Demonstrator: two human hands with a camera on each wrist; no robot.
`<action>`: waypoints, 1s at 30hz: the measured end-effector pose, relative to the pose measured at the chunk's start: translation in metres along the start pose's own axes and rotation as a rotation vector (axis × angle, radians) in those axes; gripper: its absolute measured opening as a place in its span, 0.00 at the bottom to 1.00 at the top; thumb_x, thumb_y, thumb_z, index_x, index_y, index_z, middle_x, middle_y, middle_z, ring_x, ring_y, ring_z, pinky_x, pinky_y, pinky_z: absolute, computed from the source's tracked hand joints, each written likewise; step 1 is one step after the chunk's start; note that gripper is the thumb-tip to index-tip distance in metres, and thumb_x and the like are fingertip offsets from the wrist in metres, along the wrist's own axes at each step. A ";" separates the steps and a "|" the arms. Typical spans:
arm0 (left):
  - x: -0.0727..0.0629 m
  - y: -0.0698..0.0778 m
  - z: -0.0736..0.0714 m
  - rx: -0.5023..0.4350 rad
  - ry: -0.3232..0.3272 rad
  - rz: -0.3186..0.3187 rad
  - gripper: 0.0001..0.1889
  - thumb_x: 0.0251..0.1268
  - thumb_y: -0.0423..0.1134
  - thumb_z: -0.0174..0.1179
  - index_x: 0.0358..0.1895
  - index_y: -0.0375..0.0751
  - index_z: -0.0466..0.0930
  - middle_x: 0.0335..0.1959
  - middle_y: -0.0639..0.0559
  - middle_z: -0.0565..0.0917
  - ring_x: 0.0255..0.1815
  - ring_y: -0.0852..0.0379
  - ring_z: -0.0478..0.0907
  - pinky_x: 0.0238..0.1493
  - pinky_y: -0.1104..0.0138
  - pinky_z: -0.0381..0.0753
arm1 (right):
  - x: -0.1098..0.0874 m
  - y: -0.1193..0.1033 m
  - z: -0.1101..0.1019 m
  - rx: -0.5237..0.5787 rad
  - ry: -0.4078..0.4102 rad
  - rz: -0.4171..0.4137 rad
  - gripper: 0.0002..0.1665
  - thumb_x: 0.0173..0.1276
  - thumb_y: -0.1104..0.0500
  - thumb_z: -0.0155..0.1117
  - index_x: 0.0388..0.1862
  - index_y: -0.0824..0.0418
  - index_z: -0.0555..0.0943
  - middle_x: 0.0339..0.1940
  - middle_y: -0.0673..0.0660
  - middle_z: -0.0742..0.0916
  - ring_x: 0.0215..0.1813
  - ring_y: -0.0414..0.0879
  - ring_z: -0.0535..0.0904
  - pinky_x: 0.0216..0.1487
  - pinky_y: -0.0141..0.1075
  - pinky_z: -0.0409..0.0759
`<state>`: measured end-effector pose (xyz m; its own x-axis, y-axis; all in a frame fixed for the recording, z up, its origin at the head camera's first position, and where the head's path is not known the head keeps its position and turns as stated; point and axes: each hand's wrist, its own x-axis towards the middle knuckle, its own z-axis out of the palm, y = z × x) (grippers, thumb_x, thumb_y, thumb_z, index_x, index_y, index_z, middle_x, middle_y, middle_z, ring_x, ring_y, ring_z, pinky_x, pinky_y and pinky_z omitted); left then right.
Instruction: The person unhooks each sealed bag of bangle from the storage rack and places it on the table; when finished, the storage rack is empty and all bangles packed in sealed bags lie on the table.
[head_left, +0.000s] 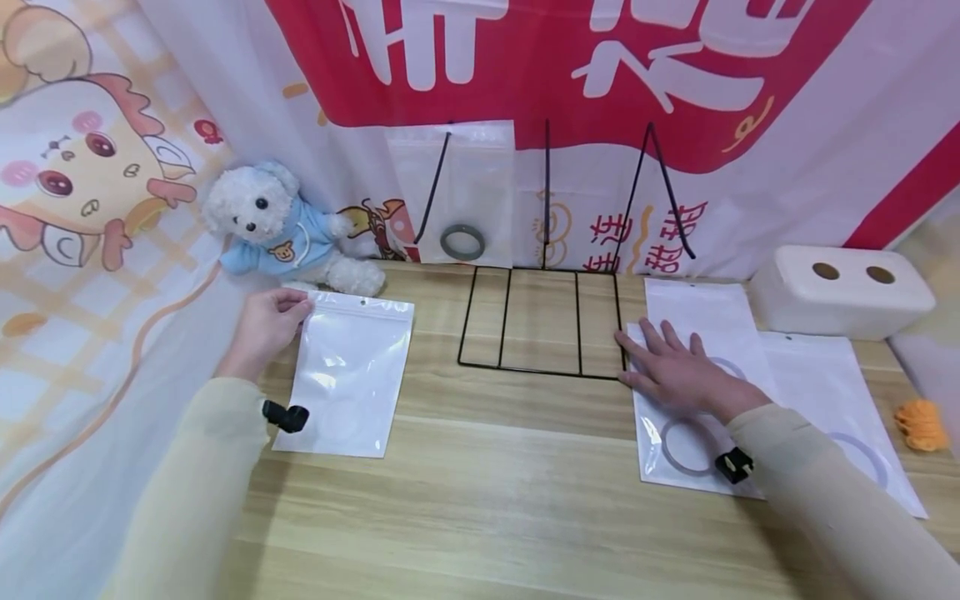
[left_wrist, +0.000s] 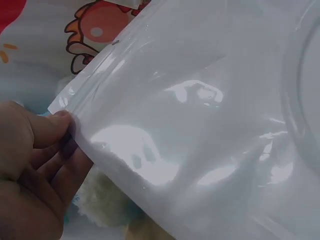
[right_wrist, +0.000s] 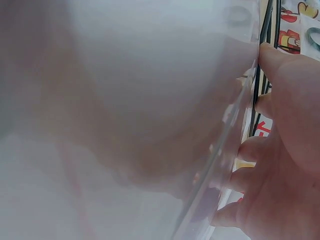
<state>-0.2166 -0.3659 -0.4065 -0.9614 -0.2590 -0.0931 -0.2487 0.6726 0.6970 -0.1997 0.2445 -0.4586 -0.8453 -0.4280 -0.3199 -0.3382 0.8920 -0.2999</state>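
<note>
In the head view my left hand (head_left: 264, 327) pinches the upper left corner of a white zip bag (head_left: 352, 383) on the left of the table. The left wrist view shows thumb and fingers on that bag's corner (left_wrist: 65, 107), with a round outline inside. On the right, my right hand (head_left: 678, 371) lies with spread fingers over overlapping white zip bags. The front bag (head_left: 652, 462) has a ring (head_left: 666, 454) in it; another bag (head_left: 813, 392) lies further right, and one (head_left: 697, 304) reaches behind. In the right wrist view, bag plastic (right_wrist: 125, 200) fills most of the frame.
A black wire rack (head_left: 547, 192) stands between the hands, with a zip bag (head_left: 480, 183) holding a dark ring hung at its left. A plush dog (head_left: 292, 233) sits behind the left bag. Far right are a white box (head_left: 840, 292) with two holes and an orange object (head_left: 921, 425).
</note>
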 end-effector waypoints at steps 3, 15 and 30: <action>0.009 -0.002 0.007 0.016 0.040 -0.019 0.20 0.85 0.40 0.57 0.66 0.28 0.82 0.60 0.30 0.86 0.52 0.51 0.84 0.36 0.80 0.77 | 0.000 -0.001 0.001 0.003 0.001 -0.003 0.47 0.86 0.30 0.47 0.92 0.48 0.51 0.91 0.73 0.45 0.87 0.81 0.34 0.79 0.82 0.30; 0.028 -0.009 0.024 0.098 0.068 0.040 0.19 0.83 0.37 0.58 0.63 0.24 0.84 0.62 0.26 0.86 0.63 0.32 0.82 0.62 0.42 0.85 | -0.002 -0.001 0.000 0.005 0.003 0.004 0.46 0.86 0.31 0.48 0.92 0.48 0.51 0.91 0.73 0.46 0.87 0.81 0.35 0.79 0.82 0.30; 0.031 0.002 0.038 0.318 0.148 0.015 0.14 0.77 0.34 0.58 0.53 0.28 0.90 0.54 0.30 0.89 0.58 0.30 0.84 0.62 0.41 0.83 | -0.002 0.000 0.000 -0.003 0.017 -0.008 0.46 0.86 0.32 0.47 0.92 0.49 0.51 0.91 0.73 0.46 0.88 0.81 0.35 0.79 0.82 0.31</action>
<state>-0.2509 -0.3466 -0.4349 -0.9435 -0.3295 0.0361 -0.2812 0.8532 0.4392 -0.1981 0.2457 -0.4578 -0.8495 -0.4322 -0.3026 -0.3458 0.8892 -0.2996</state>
